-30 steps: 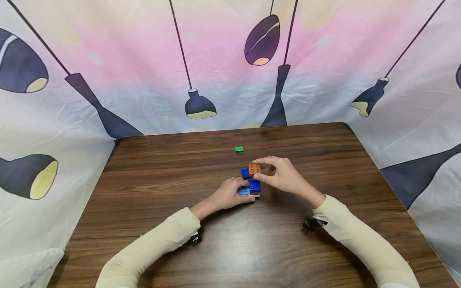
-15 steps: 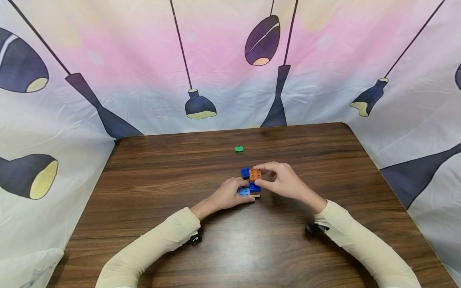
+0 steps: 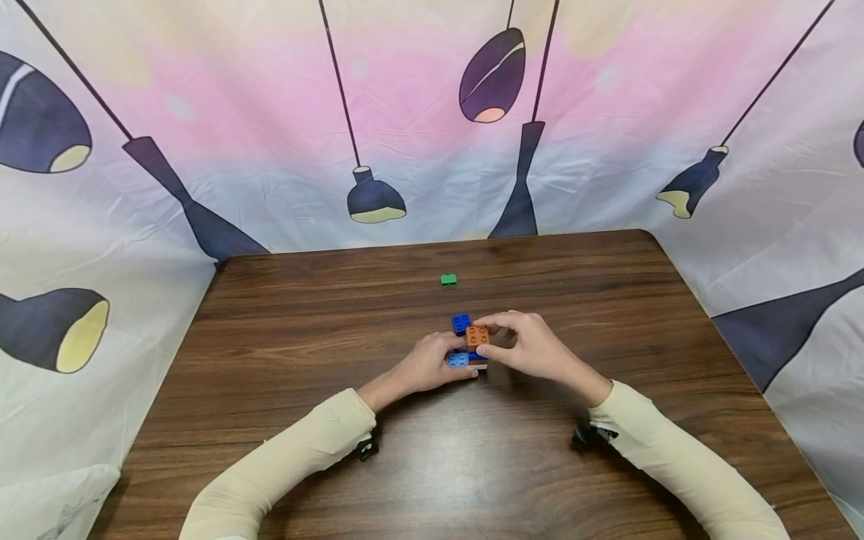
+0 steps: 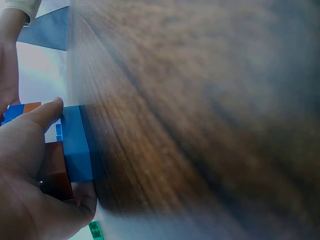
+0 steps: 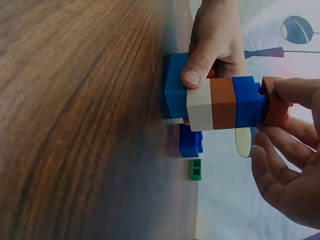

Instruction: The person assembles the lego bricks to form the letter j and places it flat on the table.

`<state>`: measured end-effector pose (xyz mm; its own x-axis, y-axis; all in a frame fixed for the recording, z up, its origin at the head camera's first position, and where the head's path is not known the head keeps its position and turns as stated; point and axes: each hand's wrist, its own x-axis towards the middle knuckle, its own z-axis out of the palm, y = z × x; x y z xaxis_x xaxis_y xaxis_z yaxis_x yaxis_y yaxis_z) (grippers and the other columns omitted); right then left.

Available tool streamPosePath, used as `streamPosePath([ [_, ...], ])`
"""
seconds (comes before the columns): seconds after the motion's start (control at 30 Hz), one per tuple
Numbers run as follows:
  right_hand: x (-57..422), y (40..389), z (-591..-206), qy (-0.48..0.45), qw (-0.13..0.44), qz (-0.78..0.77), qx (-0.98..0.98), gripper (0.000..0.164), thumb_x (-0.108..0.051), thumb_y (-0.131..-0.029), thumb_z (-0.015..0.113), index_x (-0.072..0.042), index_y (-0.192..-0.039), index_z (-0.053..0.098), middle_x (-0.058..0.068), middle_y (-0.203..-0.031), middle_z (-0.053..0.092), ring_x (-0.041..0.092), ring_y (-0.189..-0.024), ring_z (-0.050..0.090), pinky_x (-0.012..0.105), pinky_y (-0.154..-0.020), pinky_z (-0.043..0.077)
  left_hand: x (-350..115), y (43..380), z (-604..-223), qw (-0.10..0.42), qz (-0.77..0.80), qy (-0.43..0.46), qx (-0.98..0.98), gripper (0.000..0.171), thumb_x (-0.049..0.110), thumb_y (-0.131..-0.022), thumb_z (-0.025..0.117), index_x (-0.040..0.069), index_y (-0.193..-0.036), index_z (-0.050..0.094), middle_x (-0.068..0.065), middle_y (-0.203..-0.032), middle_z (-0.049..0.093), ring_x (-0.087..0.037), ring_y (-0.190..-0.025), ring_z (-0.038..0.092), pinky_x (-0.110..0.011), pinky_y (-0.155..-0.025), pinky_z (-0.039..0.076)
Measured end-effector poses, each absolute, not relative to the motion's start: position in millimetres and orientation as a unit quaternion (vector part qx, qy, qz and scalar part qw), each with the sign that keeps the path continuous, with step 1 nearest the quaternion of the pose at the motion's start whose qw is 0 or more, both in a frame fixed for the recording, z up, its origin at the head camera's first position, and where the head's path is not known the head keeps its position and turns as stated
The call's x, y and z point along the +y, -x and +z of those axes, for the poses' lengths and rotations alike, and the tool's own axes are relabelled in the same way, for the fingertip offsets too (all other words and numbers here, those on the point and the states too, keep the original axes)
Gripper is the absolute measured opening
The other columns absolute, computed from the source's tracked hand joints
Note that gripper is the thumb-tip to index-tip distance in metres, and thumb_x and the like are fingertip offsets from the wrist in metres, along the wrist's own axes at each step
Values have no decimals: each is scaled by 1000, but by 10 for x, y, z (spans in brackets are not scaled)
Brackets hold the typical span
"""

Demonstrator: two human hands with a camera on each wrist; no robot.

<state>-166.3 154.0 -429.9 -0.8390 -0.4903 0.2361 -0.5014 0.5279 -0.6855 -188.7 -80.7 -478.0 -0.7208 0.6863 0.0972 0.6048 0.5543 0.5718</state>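
A stack of toy building bricks stands on the table. In the right wrist view it runs from a light blue base brick point(image 5: 175, 90) through a white brick point(image 5: 200, 109) and an orange-brown brick point(image 5: 223, 102) to a dark blue brick point(image 5: 247, 102). My left hand point(image 3: 427, 364) grips the stack low down, thumb on its near side. My right hand point(image 3: 533, 346) pinches another orange brick point(image 3: 477, 337) over the dark blue one. That brick looks slightly tilted, and some blue studs show beside it. The left wrist view shows a brown brick point(image 4: 55, 172) partly behind my left hand.
A loose dark blue brick point(image 3: 461, 323) lies just behind the stack. Farther back on the wooden table point(image 3: 324, 300) is a small green brick point(image 3: 448, 280). A printed cloth backdrop point(image 3: 432, 202) hangs behind the table.
My right hand has brought the orange brick toward me, from beside the loose blue brick to the top of the stack. My left hand has kept its place.
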Motion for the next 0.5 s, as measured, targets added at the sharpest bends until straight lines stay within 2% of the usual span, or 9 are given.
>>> streamPosePath([
  [0.33,1556,1657,-4317,-287,-3,394,-873,39,-28,-92,79,-14,-128,71,0,-113,73,23,-101,67,40,-80,56,-805,1895,-4789,66,297,-369,878,37,38,-93,77,14,-120,71,-1,-109,71,-10,-91,63,-31,-78,50],
  [0.5,1553,1671,-4318,-286,-6,387,-876,38,-27,-91,80,-12,-126,72,1,-114,74,22,-101,67,39,-81,56,-800,1898,-4786,69,297,-366,879,37,38,-92,77,14,-120,71,-1,-109,71,-10,-91,63,-30,-78,49],
])
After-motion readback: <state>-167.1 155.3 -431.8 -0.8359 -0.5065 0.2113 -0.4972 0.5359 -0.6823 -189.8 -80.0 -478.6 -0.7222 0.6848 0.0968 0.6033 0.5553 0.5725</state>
